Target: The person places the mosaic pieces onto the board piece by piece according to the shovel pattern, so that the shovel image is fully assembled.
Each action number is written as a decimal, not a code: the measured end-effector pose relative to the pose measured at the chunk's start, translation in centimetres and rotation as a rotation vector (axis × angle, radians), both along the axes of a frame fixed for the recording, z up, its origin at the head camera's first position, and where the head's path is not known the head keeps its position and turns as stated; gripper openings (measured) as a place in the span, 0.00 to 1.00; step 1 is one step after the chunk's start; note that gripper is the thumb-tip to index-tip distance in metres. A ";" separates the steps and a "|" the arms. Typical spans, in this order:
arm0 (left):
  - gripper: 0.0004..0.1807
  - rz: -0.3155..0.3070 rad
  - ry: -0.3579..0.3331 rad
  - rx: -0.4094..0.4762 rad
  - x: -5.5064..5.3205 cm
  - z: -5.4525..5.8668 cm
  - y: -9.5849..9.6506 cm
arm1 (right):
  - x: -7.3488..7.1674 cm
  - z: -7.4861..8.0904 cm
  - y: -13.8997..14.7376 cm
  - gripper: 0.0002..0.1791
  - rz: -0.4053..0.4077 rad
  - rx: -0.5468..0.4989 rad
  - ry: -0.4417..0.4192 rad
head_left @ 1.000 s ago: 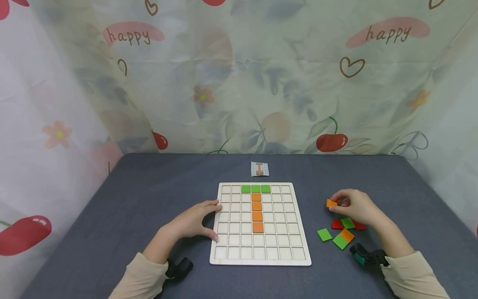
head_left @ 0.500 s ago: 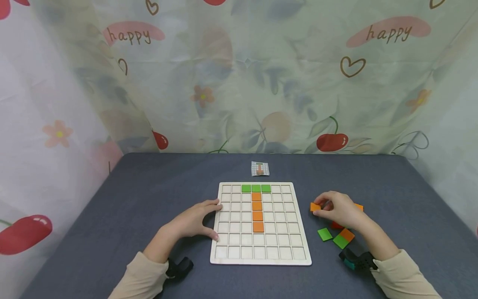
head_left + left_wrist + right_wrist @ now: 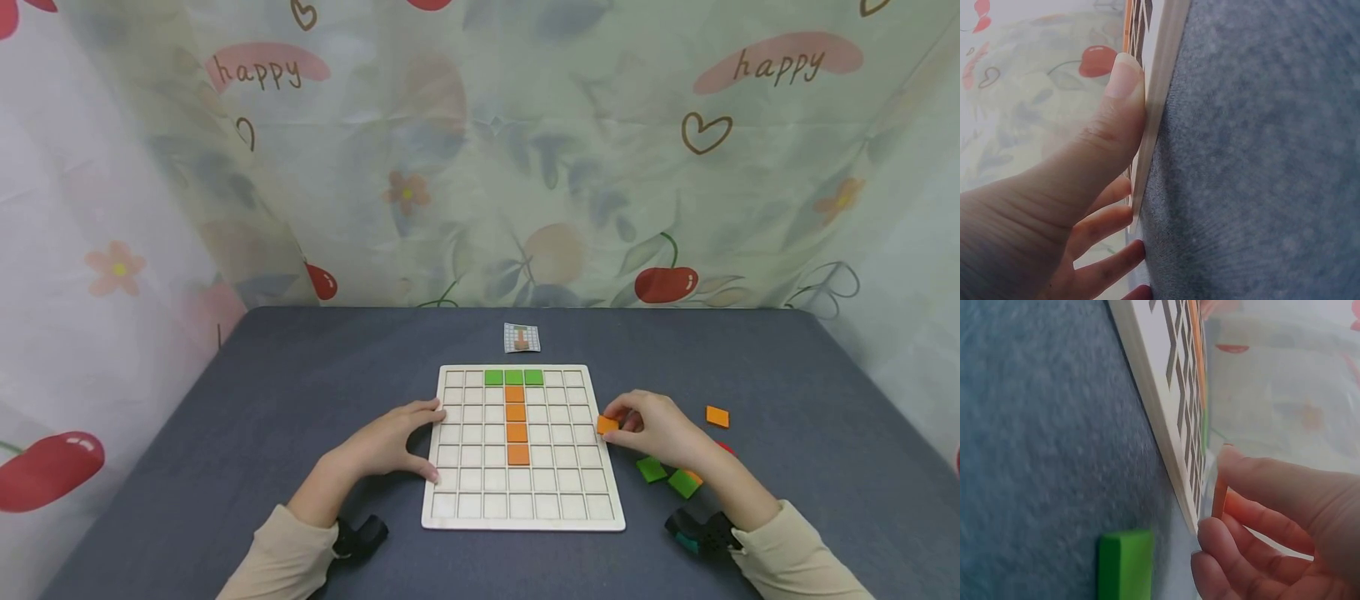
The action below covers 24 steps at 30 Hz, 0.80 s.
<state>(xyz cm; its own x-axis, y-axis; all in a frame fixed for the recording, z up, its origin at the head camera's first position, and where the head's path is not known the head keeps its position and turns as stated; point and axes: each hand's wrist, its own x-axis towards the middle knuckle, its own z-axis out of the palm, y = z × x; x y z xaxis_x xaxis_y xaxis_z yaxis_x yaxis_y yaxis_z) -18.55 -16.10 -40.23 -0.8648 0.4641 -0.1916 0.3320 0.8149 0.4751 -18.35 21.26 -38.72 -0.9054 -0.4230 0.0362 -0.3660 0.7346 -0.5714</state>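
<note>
A white grid board [image 3: 465, 483] lies on the table, with three green tiles [image 3: 513, 377] along its top row and a column of orange tiles [image 3: 516, 412] below the middle one. My left hand [image 3: 386, 442] rests on the board's left edge, thumb and fingers spread. At the right edge, my right hand [image 3: 656, 429] pinches an orange tile [image 3: 607, 425] between thumb and fingers. The right wrist view shows this orange tile [image 3: 1219, 497] edge-on, apart from the board [image 3: 1147, 381]. In the left wrist view the thumb [image 3: 1125, 81] touches the board's rim.
Loose tiles lie right of the board: an orange tile [image 3: 717, 417], a green tile [image 3: 652, 470], another green tile [image 3: 684, 483] over an orange one, and a red tile [image 3: 726, 448] mostly hidden by the right forearm. A small printed card [image 3: 521, 338] lies behind the board.
My right hand has moved left with the orange tile, from above the loose tiles to the board's right edge. Another orange tile has come into view behind it. The left hand stays put.
</note>
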 end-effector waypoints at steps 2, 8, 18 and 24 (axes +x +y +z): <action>0.49 0.000 -0.001 0.000 0.0 0.0 0.0 | 0.1 0.0 -0.3 0.15 0.000 -0.003 0.000; 0.50 0.014 -0.008 -0.009 -0.1 0.1 0.1 | 0.3 0.0 -1.0 0.15 0.016 -0.005 -0.013; 0.50 0.017 0.015 -0.044 -0.1 0.4 0.6 | 0.8 0.0 -2.3 0.14 0.054 -0.007 -0.013; 0.49 0.018 0.021 -0.067 0.0 0.7 0.8 | 0.8 -0.1 -2.8 0.14 0.082 -0.013 -0.022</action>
<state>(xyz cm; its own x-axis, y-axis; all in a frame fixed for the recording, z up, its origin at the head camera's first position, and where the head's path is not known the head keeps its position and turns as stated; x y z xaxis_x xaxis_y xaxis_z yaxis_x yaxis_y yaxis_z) -18.58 -15.33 -39.57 -0.8770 0.4353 -0.2036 0.3263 0.8504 0.4128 -17.52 18.43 -38.85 -0.8682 -0.4957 0.0228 -0.4124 0.6952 -0.5888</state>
